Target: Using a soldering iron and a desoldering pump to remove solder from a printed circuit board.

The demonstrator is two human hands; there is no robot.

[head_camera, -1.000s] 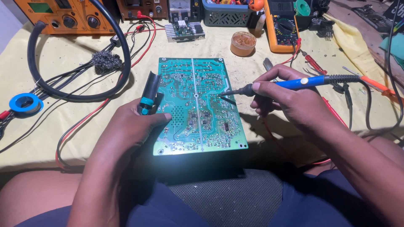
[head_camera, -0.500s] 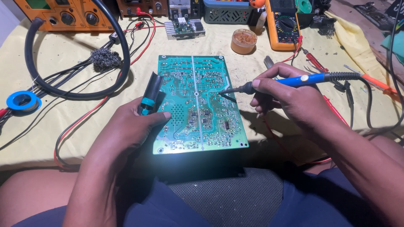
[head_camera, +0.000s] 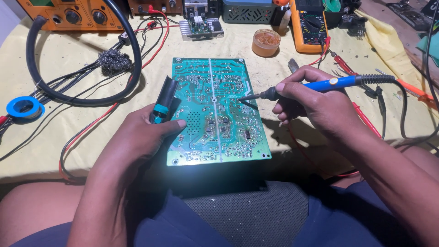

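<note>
Yellow-covered bench (head_camera: 68,132), green circuit board (head_camera: 215,110), steel wool (head_camera: 109,61), blue solder spool (head_camera: 25,108), multimeter (head_camera: 312,25)

From my view the green circuit board (head_camera: 215,110) fills the centre, and my left hand (head_camera: 137,137) blocks its nine o'clock edge, gripping a black and teal tool (head_camera: 163,103). My right hand (head_camera: 315,103) and the blue soldering iron (head_camera: 320,84) bar the three o'clock side. At ten o'clock a thick black cable loop (head_camera: 82,59), a steel wool wad (head_camera: 112,61) and red leads (head_camera: 91,128) clutter the cloth. At twelve to one o'clock stand a heatsink module (head_camera: 201,27), a flux tin (head_camera: 266,42) and a yellow multimeter (head_camera: 313,27). Bare yellow cloth (head_camera: 41,146) lies open at eight o'clock.
</note>
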